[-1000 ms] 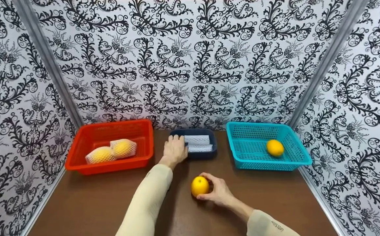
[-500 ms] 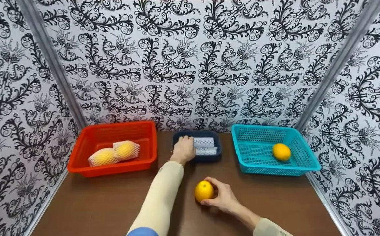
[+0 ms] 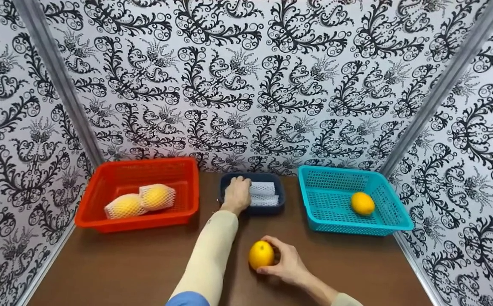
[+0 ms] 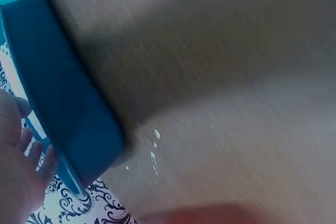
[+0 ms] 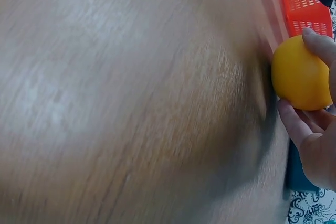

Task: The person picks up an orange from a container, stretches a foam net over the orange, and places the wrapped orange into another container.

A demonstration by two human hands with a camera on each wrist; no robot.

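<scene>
My right hand holds a yellow-orange fruit, an orange, low over the table, thumb on the near side and fingers on the far side. The right wrist view shows the same orange between thumb and fingertips. My left hand reaches into a small dark blue box, at the left end of white foam net sleeves. In the left wrist view, the thumb and fingers of the left hand stand apart above the blue box; contact with a sleeve is unclear.
To the left, a red basket holds two net-wrapped fruits. A turquoise basket on the right contains one bare orange. Patterned panels enclose the brown table at the back and sides.
My left hand has moved from the box's left edge further in over the sleeves, its fingers more bent. The right hand keeps its grip on the orange. The head view has shifted slightly.
</scene>
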